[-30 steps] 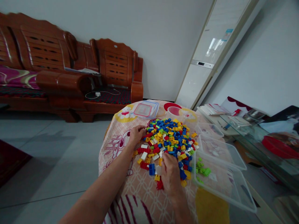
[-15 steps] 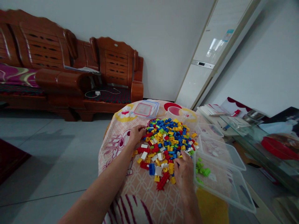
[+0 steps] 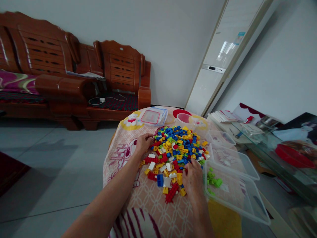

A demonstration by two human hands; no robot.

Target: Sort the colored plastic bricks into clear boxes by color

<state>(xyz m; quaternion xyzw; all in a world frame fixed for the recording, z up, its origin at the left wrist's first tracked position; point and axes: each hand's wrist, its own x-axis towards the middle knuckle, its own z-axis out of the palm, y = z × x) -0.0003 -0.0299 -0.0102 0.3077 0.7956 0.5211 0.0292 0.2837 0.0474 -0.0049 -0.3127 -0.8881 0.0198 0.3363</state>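
A large heap of toy building bricks (image 3: 176,150) in red, yellow, blue, white and green is spread over the cloth-covered round table. My left hand (image 3: 143,144) rests at the heap's left edge, fingers loosely bent and apart, with nothing seen in them. At the lower right of the heap is my right hand (image 3: 193,174), its fingers reaching in among the bricks and the thumb held away from them. Beside this hand, a clear plastic box (image 3: 237,201) holds several light green bricks (image 3: 214,180). A red stack of bricks (image 3: 171,193) lies nearest to me.
Further clear boxes (image 3: 247,165) line the table's right side. Flat lids (image 3: 150,117) and a round tub (image 3: 184,118) stand at the back. A glass side table (image 3: 262,142) is on the right; a wooden sofa (image 3: 121,72) stands behind on the left.
My right hand has shifted slightly up and left over the edge of the heap, its fingers a little further in. The left hand stays about where it was.
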